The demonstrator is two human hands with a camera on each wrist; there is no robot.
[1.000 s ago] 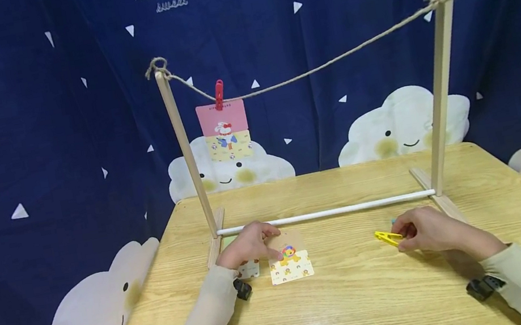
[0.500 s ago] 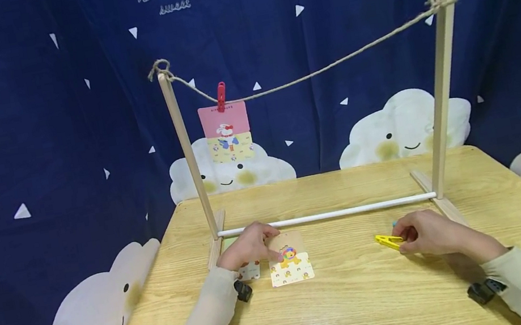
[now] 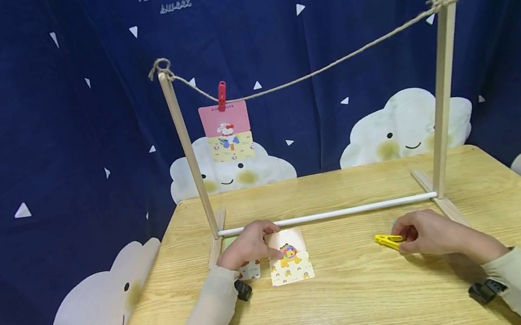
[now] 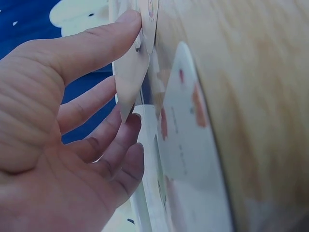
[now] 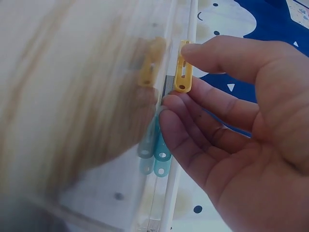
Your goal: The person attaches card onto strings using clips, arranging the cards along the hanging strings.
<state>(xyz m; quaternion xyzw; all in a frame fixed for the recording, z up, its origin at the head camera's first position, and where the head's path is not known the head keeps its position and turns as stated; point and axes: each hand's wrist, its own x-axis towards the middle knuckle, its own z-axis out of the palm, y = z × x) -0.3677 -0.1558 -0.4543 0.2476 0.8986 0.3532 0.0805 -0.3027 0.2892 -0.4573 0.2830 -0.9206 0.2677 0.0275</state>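
Observation:
The left hand (image 3: 250, 246) pinches the upper left edge of a lion card (image 3: 291, 269), thumb on its face, as the left wrist view shows with the card (image 4: 130, 72) between thumb and fingers. A second card (image 3: 249, 269), green and white, lies partly under that hand. At the right, the right hand (image 3: 427, 233) holds a yellow clothespin (image 3: 388, 241) between thumb and fingers, just above the table. Blue clothespins (image 5: 162, 147) lie beside the curled fingers in the right wrist view.
A wooden frame with a white crossbar (image 3: 351, 210) stands behind the hands. From its sagging rope (image 3: 308, 73) hangs a pink and yellow card (image 3: 228, 139) under a red clothespin (image 3: 222, 97). A dark blue curtain (image 3: 308, 137) is behind the table (image 3: 357, 307).
The lion card's top has tilted slightly, and its upper part looks brighter. Both hands have stayed almost in place, with the yellow clothespin turned a little in the right hand.

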